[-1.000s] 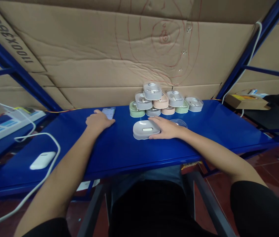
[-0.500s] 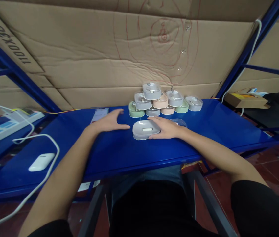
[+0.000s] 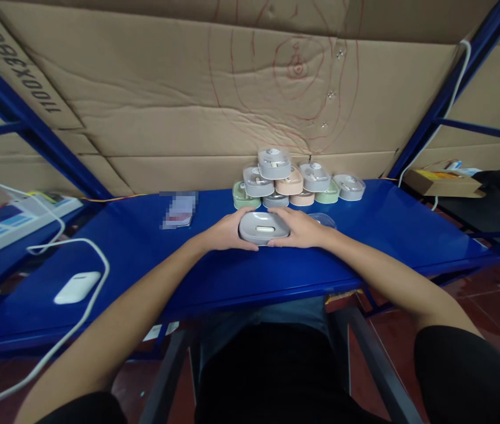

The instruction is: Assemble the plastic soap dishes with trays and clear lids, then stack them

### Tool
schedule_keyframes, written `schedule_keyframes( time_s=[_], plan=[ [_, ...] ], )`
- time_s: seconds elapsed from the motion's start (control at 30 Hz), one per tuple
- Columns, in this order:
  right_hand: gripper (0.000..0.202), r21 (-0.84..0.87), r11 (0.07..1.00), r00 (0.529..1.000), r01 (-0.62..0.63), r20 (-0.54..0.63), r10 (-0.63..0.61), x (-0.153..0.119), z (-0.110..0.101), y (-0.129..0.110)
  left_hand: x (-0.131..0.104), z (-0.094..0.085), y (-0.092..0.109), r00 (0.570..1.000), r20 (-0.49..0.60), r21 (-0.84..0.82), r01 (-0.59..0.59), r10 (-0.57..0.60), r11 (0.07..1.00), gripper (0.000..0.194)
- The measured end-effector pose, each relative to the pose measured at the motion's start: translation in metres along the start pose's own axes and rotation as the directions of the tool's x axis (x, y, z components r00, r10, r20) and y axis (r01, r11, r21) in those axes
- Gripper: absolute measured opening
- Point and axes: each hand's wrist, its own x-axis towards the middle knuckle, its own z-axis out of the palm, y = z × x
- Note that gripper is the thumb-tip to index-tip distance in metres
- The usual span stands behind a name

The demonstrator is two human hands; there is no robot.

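A grey oval soap dish [image 3: 264, 221], with a pale elongated piece in its middle, rests on the blue table without a lid. My left hand [image 3: 231, 231] is curved around its left end, thumb at the near side. Around the right end, my right hand [image 3: 299, 227] holds it the same way. A clear lid [image 3: 323, 220] lies just behind my right hand and is partly hidden by it. Behind the dish stands a stack of similar lidded soap boxes [image 3: 274, 164] in grey, green and peach.
A phone-like object [image 3: 182, 209], blurred, lies left of my hands. Further left are a white earphone case [image 3: 77, 287], a white cable [image 3: 102, 259] and a power strip [image 3: 15, 227]. Cardboard [image 3: 165, 88] closes off the back; an open carton [image 3: 446, 183] sits at the right.
My left hand has moved right from beside the phone-like object and closed on the dish's left end. My right hand has kept its grip.
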Motion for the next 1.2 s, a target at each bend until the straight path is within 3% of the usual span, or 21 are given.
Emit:
schedule_keyframes(
  time_s=[0.3, 0.47, 0.6, 0.87, 1.03, 1.2],
  plan=[
    [0.1, -0.016, 1.0, 1.0, 0.014, -0.028, -0.014, -0.001, 0.001, 0.001, 0.001, 0.001, -0.001, 1.0, -0.014, -0.014, -0.027, 0.027, 1.0, 0.12],
    [0.096, -0.024, 0.999, 0.998, -0.036, -0.044, 0.035, -0.001, -0.003, -0.005, 0.001, 0.003, -0.003, 0.995, -0.092, -0.185, -0.059, 0.043, 0.981, 0.121],
    [0.094, -0.021, 0.997, 0.997, -0.068, -0.029, 0.067, 0.0, -0.003, -0.007, 0.001, 0.003, 0.0, 0.997, -0.073, -0.295, -0.022, 0.0, 0.955, 0.12],
    [0.091, -0.024, 0.992, 0.992, -0.128, -0.019, 0.127, -0.001, -0.003, -0.012, 0.002, 0.002, -0.002, 0.998, -0.056, -0.276, -0.004, -0.012, 0.961, 0.126],
    [0.085, 0.003, 0.993, 0.993, -0.114, -0.042, 0.114, -0.001, -0.001, -0.014, 0.003, 0.001, -0.008, 0.998, -0.044, -0.307, -0.048, 0.036, 0.95, 0.115],
    [0.081, 0.082, 0.993, 0.985, -0.083, -0.147, 0.095, 0.0, -0.009, -0.01, 0.001, -0.002, -0.005, 0.999, -0.044, -0.236, -0.042, 0.032, 0.971, 0.116]
  ],
)
